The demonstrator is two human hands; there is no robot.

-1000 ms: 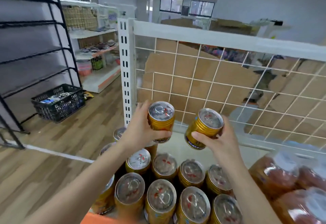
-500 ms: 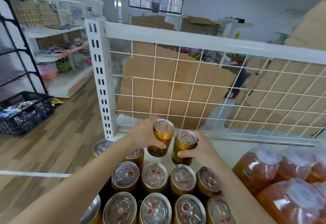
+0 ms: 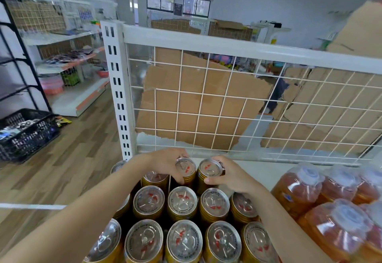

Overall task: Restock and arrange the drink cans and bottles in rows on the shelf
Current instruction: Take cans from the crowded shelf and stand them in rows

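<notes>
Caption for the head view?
Restocking: left hand grips the left can, right hand the right can, in the back row.

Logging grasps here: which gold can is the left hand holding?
The back-row can just left of its twin: the left hand curls round it. The right hand holds the twin; the other cans are in no hand.

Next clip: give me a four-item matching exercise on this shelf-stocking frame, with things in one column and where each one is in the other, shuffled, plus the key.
Things
1. left hand
2. orange bottles
3. black basket
4. cardboard sheet

Places
A. on the wooden floor, far left
B. behind the wire panel
C. gripping a gold can at the back of the rows
D. on the shelf, right of the cans

Pairs: 1-C, 2-D, 3-A, 4-B
</notes>
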